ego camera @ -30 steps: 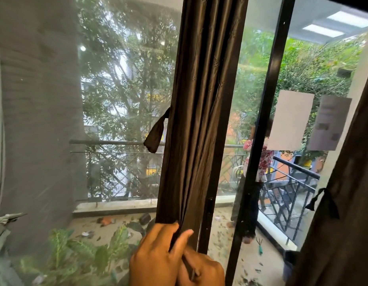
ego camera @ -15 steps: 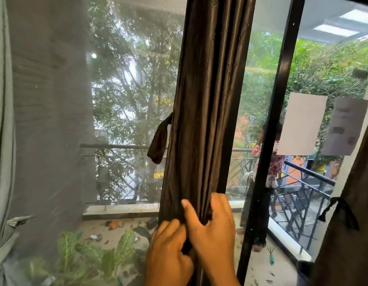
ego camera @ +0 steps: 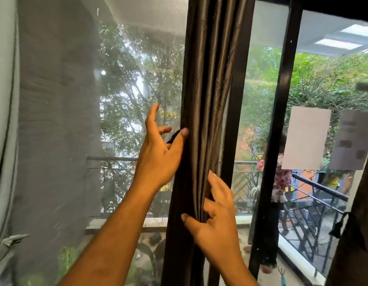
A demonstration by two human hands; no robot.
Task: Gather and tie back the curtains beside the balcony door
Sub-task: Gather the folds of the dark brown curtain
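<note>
Brown curtain [ego camera: 208, 100]: gathered into a narrow vertical bunch at centre, hanging against the black door frame [ego camera: 282, 124].
Second curtain [ego camera: 360, 234]: at 4 o'clock, edge of view, a dark tie [ego camera: 349, 230] hanging on it.
Right hand [ego camera: 216, 226]: at 6 o'clock, thumb and curled fingers clamped on the bunched folds.
Left hand [ego camera: 160, 153]: at 9 o'clock of the bunch, fingers spread apart, thumb against the fabric.
Tieback strap [ego camera: 173, 137]: possibly the dark strip behind the left thumb; mostly hidden.

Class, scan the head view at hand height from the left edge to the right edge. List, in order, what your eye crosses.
Pale green curtain → left hand → gathered brown curtain → right hand → black door frame → white paper on the glass → grey paper.
</note>
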